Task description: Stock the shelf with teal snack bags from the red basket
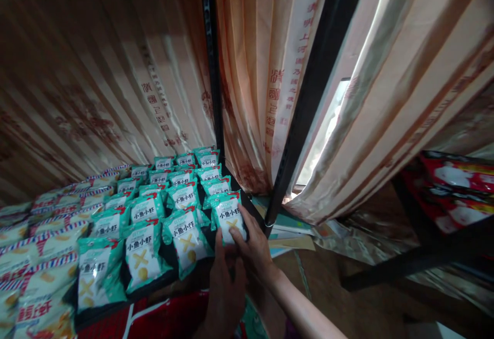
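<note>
A teal and white snack bag (230,218) stands at the right front corner of the dark shelf (165,274). My right hand (252,241) holds its right side, with the thumb on the front of the bag. Below it, my left hand (227,282) is raised in shadow, its fingertips at the bag's lower left edge; whether it grips the bag is hard to tell. Rows of matching teal bags (142,251) stand to the left, the closest one (188,241) just beside the held bag.
Cream bags with striped tops (50,282) fill the shelf's left part. Dark metal posts (309,92) rise behind and right of the shelf, before printed curtains (254,71). Red packages (459,174) lie at far right. A red package (154,318) is below the front edge.
</note>
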`<state>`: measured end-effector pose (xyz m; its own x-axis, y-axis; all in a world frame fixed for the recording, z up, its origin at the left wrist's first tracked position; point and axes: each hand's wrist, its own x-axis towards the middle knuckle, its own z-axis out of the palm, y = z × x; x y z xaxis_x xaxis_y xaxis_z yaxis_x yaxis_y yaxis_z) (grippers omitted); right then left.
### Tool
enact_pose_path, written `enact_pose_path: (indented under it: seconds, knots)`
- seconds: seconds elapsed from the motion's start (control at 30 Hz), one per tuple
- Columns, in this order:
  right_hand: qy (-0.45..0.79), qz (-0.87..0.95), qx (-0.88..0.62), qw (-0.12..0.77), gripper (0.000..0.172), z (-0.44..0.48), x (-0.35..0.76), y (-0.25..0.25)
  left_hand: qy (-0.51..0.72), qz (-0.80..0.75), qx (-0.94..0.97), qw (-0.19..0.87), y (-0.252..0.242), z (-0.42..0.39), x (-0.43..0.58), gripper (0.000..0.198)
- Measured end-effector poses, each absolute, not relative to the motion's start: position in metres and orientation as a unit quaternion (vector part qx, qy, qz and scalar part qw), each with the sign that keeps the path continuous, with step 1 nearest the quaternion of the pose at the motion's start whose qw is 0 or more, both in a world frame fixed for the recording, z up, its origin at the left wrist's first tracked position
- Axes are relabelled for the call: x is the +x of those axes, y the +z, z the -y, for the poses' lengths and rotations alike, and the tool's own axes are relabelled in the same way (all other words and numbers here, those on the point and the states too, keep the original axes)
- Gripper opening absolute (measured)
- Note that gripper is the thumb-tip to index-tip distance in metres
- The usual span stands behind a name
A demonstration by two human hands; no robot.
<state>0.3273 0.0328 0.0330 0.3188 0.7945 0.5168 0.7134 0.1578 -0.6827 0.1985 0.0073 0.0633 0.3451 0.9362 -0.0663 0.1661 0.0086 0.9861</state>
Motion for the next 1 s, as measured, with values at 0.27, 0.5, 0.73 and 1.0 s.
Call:
enact_pose_path:
  seconds: [0.27,0.5,0.73,1.0]
  knots:
    - [0.036,0.578,-0.655,0.486,0.055,-0.033,0.326,0.035,0.353,-0.465,0.594,0.554,0.057,-0.013,0.202,0.071]
    - [0.023,0.593,-0.643,0.484,0.055,-0.035,0.33,0.035,0.313,-0.457,0.605,0.572,0.06,-0.022,0.204,0.071]
    - [0.0,0.606,-0.641,0.471,0.053,-0.041,0.334,0.033,0.323,-0.455,0.589,0.585,0.063,-0.027,0.208,0.073]
    - [-0.009,0.594,-0.654,0.468,0.055,-0.045,0.333,0.028,0.33,-0.449,0.589,0.585,0.065,-0.035,0.209,0.071]
